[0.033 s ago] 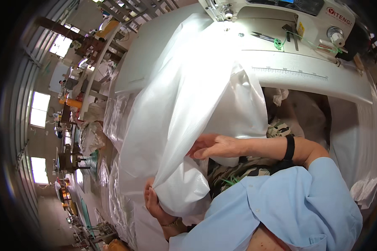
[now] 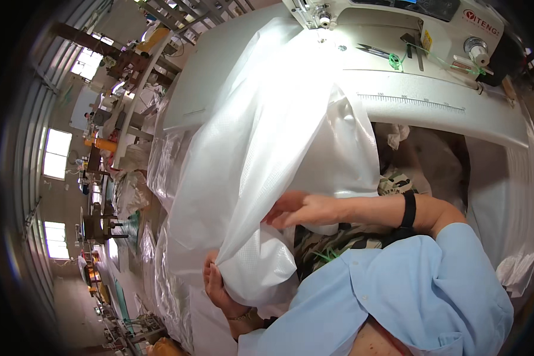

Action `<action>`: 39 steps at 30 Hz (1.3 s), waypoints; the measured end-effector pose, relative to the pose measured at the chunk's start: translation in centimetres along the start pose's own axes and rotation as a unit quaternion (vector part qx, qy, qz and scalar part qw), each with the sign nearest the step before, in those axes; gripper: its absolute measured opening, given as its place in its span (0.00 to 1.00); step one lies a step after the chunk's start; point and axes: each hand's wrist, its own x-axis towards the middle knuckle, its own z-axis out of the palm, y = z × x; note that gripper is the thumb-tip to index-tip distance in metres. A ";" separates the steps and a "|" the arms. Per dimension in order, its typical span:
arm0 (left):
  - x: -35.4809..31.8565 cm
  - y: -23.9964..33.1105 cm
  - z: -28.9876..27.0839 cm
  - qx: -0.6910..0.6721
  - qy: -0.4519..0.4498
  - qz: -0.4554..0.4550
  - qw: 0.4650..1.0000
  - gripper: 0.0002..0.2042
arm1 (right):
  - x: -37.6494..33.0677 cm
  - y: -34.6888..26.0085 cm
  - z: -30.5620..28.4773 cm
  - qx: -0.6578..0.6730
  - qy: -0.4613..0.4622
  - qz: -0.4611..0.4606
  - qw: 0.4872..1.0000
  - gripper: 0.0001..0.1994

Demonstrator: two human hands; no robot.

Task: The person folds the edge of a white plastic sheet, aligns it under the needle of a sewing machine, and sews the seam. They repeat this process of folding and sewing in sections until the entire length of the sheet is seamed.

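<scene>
Below the needle end of the white sewing machine (image 2: 424, 26), I record the white sheet (image 2: 249, 154), running over the front edge of the pale surface (image 2: 199, 77) and down to the wearer's lap. At its lower left fold, the left hand (image 2: 217, 288) has its fingers clamped on the material. Beside the sheet's right-hand edge, the right hand (image 2: 293, 207) has bent fingers; I cannot tell whether they grip it. A black band (image 2: 409, 209) circles the right arm. Right of the needle, I note a pointed dark tool (image 2: 372, 51) and green thread (image 2: 394, 61).
</scene>
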 end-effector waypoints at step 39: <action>6.0 -0.1 6.2 0.373 -0.469 0.085 0.796 0.11 | -2.1 0.5 8.6 -0.573 -0.142 -0.389 0.708 0.12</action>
